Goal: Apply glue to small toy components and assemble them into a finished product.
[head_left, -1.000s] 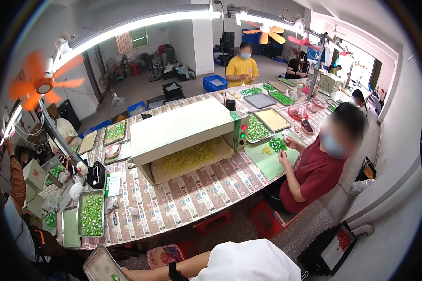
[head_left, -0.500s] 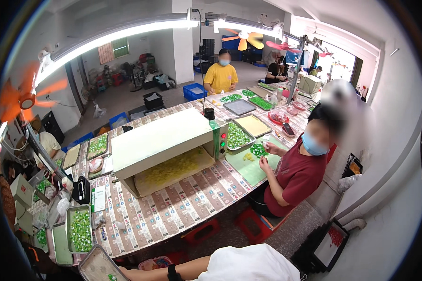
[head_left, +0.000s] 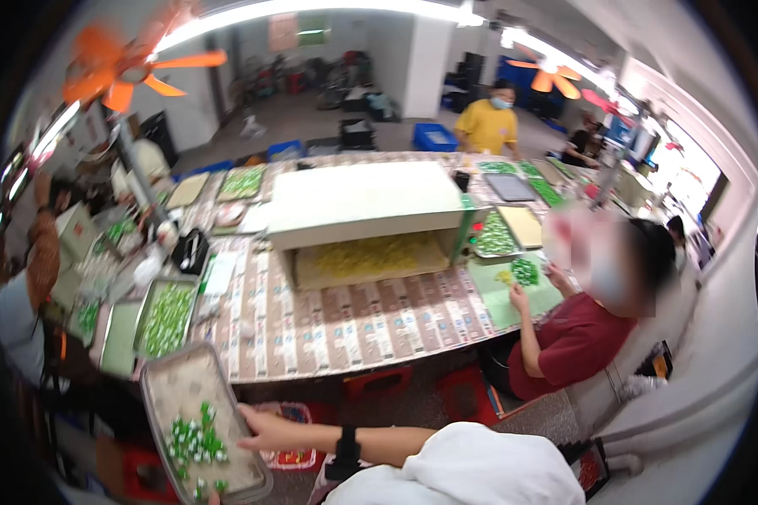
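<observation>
A shallow rectangular metal tray (head_left: 227, 391) hangs tilted below the near left edge of the table. Small green-and-white pieces (head_left: 198, 442) lie loose in its lower half. My right hand (head_left: 269, 431), with a black band on the wrist, grips the tray's right rim. Only a fingertip of my left hand (head_left: 215, 498) shows, at the tray's bottom edge; the rest is out of the picture. Just beyond the tray, on the table, sits another tray (head_left: 147, 337) filled with similar green pieces.
A white box-shaped machine (head_left: 362, 198) with yellow pieces inside stands mid-table (head_left: 337, 337). At right, a person in a dark red shirt (head_left: 556, 353) handles green pieces over a green mat. Red stools (head_left: 379, 383) stand under the near edge. Another person's arm is at far left.
My view has swung left and down, so the table sits higher and farther right. More of the tray, its green pieces and my right hand now show.
</observation>
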{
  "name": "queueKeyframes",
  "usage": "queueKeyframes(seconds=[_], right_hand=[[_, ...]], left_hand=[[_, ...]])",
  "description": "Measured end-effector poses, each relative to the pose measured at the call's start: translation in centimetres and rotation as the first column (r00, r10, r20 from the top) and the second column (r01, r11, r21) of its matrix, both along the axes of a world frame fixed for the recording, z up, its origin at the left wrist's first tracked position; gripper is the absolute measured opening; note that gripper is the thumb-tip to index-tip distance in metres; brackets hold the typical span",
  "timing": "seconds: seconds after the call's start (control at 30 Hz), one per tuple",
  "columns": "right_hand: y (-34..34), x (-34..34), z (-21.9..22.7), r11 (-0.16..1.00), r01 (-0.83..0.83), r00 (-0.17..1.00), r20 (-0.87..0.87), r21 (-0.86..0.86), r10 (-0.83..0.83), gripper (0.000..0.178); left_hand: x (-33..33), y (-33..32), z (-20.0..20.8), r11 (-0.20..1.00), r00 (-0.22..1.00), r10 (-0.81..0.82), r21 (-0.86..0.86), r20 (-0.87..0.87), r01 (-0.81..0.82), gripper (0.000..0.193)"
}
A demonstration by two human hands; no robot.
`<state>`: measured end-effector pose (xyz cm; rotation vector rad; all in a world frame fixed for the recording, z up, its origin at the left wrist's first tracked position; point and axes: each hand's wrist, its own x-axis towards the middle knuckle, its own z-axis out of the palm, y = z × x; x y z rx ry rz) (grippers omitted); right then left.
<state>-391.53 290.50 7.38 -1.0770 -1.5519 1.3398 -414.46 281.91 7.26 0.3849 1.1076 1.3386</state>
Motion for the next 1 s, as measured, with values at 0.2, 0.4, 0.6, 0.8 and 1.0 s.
queueKeyframes(seconds=[0.2,0.4,0.6,0.8,1.0], right_hand=[[-3.4,0.0,0.4,0.995,-0.033,0.973,-0.232,-0.095,0.010,0.058],[-4.4,2.2,0.0,0.968,0.101,0.966,-0.210,-0.231,-0.151,0.050],[-4.9,8.2,1.9,0.949,0.224,0.954,-0.151,-0.221,-0.260,0.045],[-3.6,13.8,3.8,0.933,0.320,0.921,-0.177,-0.163,-0.347,0.044],[-2.6,16.4,5.2,0.954,0.271,0.931,-0.216,-0.126,-0.293,0.043]], left_hand=[[1.9,0.7,0.3,0.996,0.999,-0.035,0.081,0.016,0.034,0.033],[1.3,0.7,-0.8,0.965,0.965,-0.261,0.015,0.007,0.261,0.034],[1.4,2.9,-1.9,0.967,0.961,-0.256,0.012,0.104,0.256,0.032],[2.6,3.9,-4.4,0.968,0.988,0.049,-0.253,0.147,-0.010,0.016],[7.7,5.2,-3.4,0.984,0.988,-0.007,-0.173,0.155,0.034,0.016]])
